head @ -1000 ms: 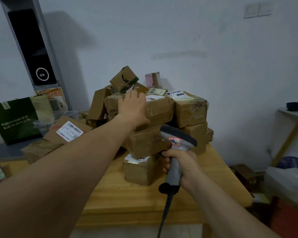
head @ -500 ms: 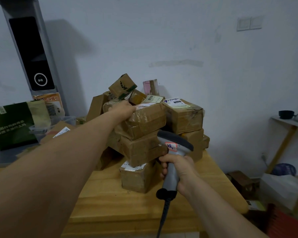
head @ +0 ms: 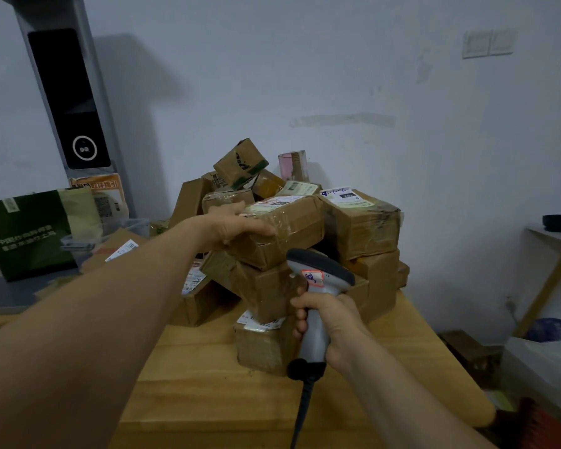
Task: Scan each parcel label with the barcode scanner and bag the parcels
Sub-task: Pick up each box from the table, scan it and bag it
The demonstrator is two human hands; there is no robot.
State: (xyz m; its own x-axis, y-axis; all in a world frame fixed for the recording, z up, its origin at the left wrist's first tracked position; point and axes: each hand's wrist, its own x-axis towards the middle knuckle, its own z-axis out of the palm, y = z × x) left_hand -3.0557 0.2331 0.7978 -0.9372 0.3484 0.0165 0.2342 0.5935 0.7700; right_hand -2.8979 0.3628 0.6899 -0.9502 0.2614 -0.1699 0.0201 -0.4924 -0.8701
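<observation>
A heap of brown cardboard parcels is piled on the wooden table (head: 208,400). My left hand (head: 237,226) grips the left end of a taped parcel (head: 285,231) near the top of the heap; its white label faces up and the parcel is tilted. My right hand (head: 329,319) holds the grey barcode scanner (head: 318,280) by its handle, just below and in front of that parcel, with its head pointing at the heap. The scanner's black cable hangs down over the table's front edge.
A labelled box (head: 360,222) sits to the right of the held parcel, a small box (head: 264,345) stands at the heap's front. A dark green bag (head: 26,231) and a grey pillar with a black panel (head: 68,102) are at the left. Boxes lie on the floor at right.
My left hand has closed on the top parcel and pulled it up and toward me, tilting it. The scanner has stayed in about the same place below it.
</observation>
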